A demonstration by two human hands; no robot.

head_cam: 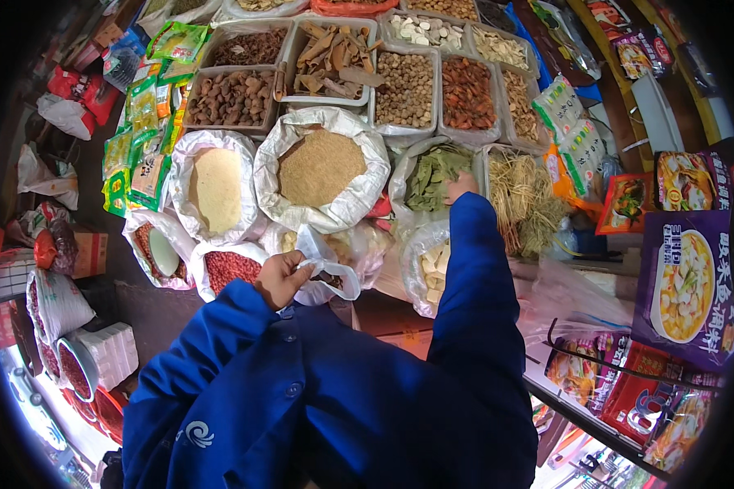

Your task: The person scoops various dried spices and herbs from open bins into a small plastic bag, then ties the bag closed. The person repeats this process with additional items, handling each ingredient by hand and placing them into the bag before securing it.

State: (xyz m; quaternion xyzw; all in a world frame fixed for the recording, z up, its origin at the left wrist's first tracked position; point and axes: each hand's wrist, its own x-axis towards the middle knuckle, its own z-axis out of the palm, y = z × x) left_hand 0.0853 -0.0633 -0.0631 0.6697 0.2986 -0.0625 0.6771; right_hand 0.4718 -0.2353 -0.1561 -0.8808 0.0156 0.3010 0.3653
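My left hand (282, 279) pinches the rim of a white plastic bag (337, 269) close to my chest; dark contents show a little in its mouth. With the arm stretched forward, my right hand (460, 186) touches the dried bay leaves (434, 172) in a plastic-lined container. Its fingertips are partly hidden, so a grip on leaves cannot be made out. Beside the leaves lie bundled dried stalks (514, 195). Left of them stands a white woven sack (367, 202) of brown seeds (322, 166).
Plastic tubs of bark pieces (336, 55), round brown pods (404, 85) and reddish pods (467, 95) stand behind. A sack of pale powder (216, 189) and one of red peppercorns (229, 269) are at left. Seasoning packets (685, 287) hang at right.
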